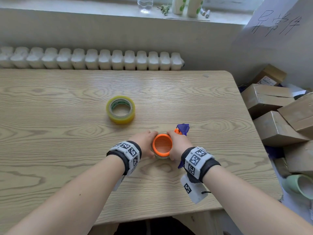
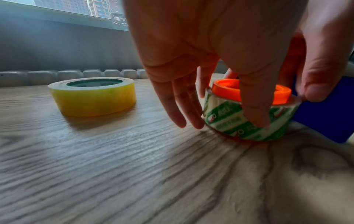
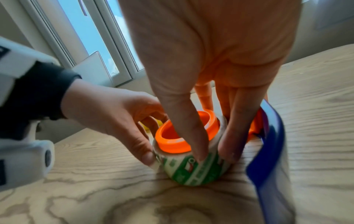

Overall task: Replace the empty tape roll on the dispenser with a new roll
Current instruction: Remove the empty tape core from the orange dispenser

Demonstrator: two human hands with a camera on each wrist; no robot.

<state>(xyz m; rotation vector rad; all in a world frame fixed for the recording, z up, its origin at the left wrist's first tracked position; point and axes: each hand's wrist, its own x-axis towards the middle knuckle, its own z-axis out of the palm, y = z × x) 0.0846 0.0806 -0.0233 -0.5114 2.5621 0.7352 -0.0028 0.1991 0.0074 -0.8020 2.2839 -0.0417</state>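
Note:
A blue tape dispenser (image 1: 184,128) lies on its side on the wooden table (image 1: 67,133), its orange hub (image 1: 155,141) facing up. An empty green-and-white tape roll (image 3: 191,171) sits around the hub. My left hand (image 1: 146,143) grips this empty roll from the left, thumb and fingers curled round it (image 2: 226,121). My right hand (image 1: 179,145) pinches it from the right, thumb on the front, fingers between the roll and the blue frame (image 3: 272,151). A full yellow tape roll (image 1: 122,119) lies flat farther back and to the left, apart from both hands (image 2: 93,100).
A white radiator (image 1: 91,60) runs behind the table's far edge. Cardboard boxes (image 1: 274,126) are piled on the floor right of the table. Bottles (image 1: 145,4) stand on the window sill.

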